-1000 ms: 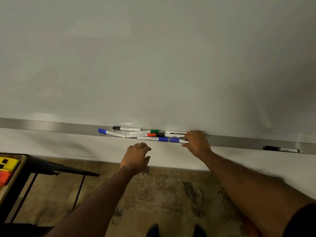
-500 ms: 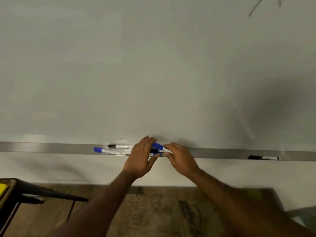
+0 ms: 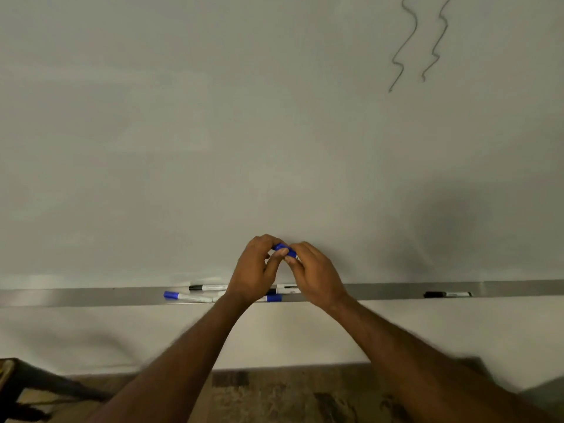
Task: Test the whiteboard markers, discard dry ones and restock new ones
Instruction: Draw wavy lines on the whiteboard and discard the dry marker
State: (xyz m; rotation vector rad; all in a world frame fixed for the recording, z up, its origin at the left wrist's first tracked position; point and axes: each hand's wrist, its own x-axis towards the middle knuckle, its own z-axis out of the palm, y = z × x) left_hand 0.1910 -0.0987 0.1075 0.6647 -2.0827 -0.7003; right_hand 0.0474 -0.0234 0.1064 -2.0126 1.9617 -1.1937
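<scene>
Between the fingers (image 3: 300, 250), blue marker (image 3: 278, 247).

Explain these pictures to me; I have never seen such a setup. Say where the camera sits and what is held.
No machine: a person works bare-handed, filmed by one camera worn on the head, looking forward and down. Ahead is a whiteboard with a metal tray along its bottom. On it lie, among others, a blue-capped marker at the left and a lone black marker at the right. The left hand and right hand together hold a blue marker above the tray, fingers curled round it. Two squiggles mark the board.
</scene>
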